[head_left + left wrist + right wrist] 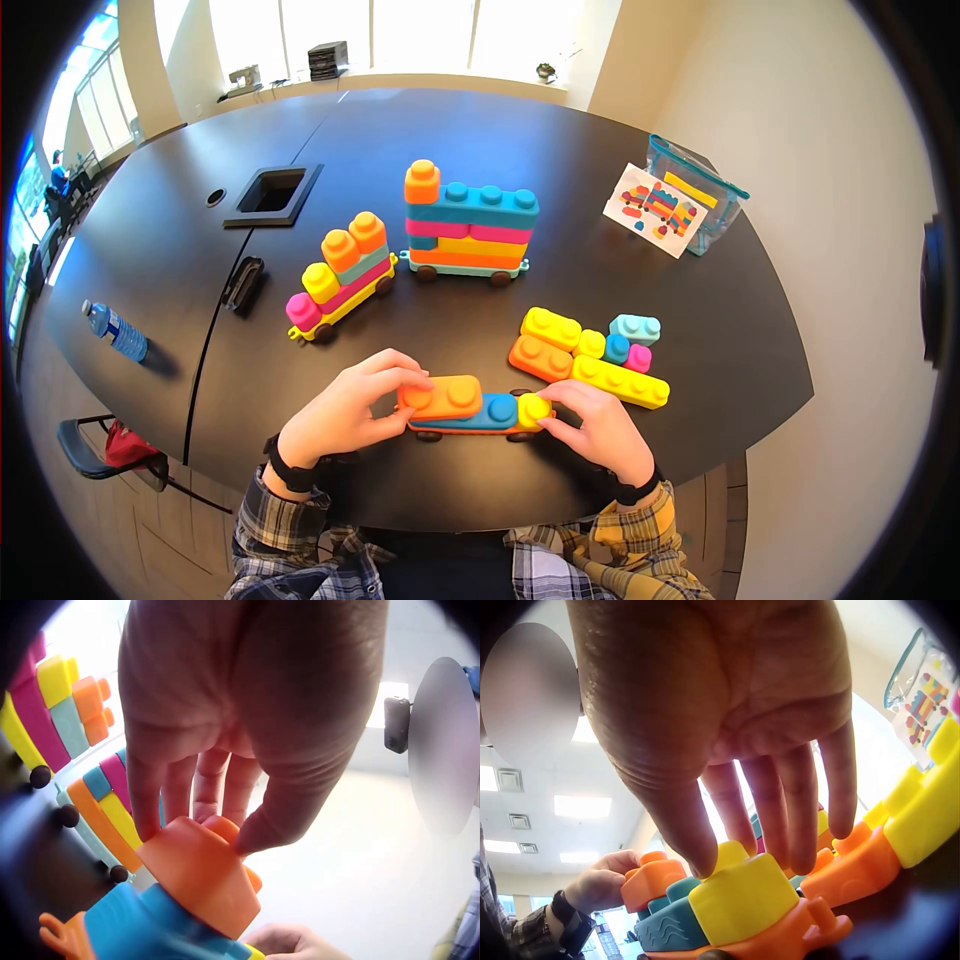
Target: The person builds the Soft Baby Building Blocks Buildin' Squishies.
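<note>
An orange two-stud block (457,398) is pinched between the thumb and fingers of my left hand (345,412). It sits at a tilt over the left part of a blue block (135,919), one of whose studs shows to its right. Under the blue block is an orange wheeled wagon base (765,943) with a loop at its end. My right hand (600,425) holds a small yellow block (742,892) at the wagon's right end, thumb against its stud and fingers behind. The yellow block stands beside the blue one.
Behind stand a tall block wagon (470,225) and a stepped yellow wagon (345,285), end to end. Loose blocks (620,383) lie right. Farther off are a clear bag (715,195) with a picture card (655,212), a black case (243,284) and a water bottle (117,332).
</note>
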`<act>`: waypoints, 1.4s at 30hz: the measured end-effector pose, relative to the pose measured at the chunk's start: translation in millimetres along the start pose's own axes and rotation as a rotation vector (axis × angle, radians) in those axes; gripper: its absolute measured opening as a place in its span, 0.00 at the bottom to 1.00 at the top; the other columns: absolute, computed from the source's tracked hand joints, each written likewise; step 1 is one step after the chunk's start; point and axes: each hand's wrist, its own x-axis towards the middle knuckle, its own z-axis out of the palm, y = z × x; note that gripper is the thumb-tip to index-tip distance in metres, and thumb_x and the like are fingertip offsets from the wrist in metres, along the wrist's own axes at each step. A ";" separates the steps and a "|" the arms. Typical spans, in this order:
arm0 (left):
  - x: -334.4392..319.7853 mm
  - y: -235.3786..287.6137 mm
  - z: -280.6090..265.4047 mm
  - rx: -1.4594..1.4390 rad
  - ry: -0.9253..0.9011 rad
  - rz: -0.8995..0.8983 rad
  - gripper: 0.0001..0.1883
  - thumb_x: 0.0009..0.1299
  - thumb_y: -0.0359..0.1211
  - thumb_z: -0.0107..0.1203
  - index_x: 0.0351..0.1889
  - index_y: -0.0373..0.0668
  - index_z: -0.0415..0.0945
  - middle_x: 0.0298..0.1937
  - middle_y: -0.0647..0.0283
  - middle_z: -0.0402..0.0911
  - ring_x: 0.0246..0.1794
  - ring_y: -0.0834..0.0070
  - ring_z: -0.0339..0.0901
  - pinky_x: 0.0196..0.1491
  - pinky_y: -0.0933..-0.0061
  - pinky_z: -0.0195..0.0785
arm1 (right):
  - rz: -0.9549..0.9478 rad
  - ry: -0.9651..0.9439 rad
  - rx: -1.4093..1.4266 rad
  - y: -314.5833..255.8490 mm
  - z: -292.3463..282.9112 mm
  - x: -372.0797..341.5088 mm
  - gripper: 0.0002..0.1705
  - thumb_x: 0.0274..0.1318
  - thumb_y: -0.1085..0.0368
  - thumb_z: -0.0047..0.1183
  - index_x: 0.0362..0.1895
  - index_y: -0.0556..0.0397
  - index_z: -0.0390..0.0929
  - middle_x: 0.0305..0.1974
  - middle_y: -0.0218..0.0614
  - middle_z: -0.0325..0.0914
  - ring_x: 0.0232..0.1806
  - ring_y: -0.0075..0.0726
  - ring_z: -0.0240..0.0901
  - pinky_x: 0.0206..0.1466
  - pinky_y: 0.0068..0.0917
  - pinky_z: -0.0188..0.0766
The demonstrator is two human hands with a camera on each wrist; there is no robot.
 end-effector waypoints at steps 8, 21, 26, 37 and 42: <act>-3.0 -3.9 8.7 -0.009 0.041 0.007 0.19 0.66 0.21 0.64 0.56 0.41 0.84 0.56 0.56 0.84 0.58 0.57 0.84 0.61 0.62 0.78 | 0.011 -0.004 0.005 2.5 3.1 1.2 0.17 0.57 0.68 0.69 0.51 0.56 0.83 0.47 0.43 0.86 0.50 0.51 0.84 0.56 0.38 0.79; -14.5 -0.9 20.9 0.068 0.100 0.003 0.19 0.67 0.23 0.68 0.57 0.41 0.84 0.58 0.55 0.83 0.59 0.55 0.83 0.62 0.61 0.78 | -0.046 0.042 -0.017 6.1 2.7 0.8 0.17 0.59 0.63 0.69 0.50 0.54 0.82 0.45 0.40 0.84 0.46 0.51 0.83 0.50 0.39 0.80; -13.6 11.9 23.6 0.039 0.202 -0.071 0.23 0.66 0.27 0.71 0.59 0.40 0.81 0.60 0.54 0.82 0.59 0.54 0.81 0.63 0.60 0.75 | -0.021 0.186 -0.070 19.2 -12.4 12.6 0.19 0.57 0.60 0.70 0.49 0.56 0.83 0.47 0.43 0.84 0.51 0.54 0.81 0.56 0.44 0.77; -17.1 -0.5 39.3 -0.040 0.203 -0.233 0.21 0.71 0.34 0.70 0.58 0.38 0.78 0.53 0.53 0.84 0.52 0.55 0.84 0.55 0.62 0.79 | 0.034 0.071 -0.574 57.8 8.0 39.3 0.13 0.55 0.58 0.69 0.37 0.50 0.82 0.38 0.38 0.83 0.46 0.49 0.79 0.53 0.43 0.69; -17.9 -4.6 40.7 0.003 0.173 -0.233 0.21 0.72 0.32 0.68 0.60 0.38 0.77 0.54 0.54 0.83 0.55 0.59 0.84 0.57 0.63 0.81 | 0.062 0.159 -0.424 42.7 0.1 40.7 0.15 0.59 0.59 0.68 0.43 0.55 0.80 0.40 0.42 0.84 0.46 0.54 0.81 0.51 0.45 0.74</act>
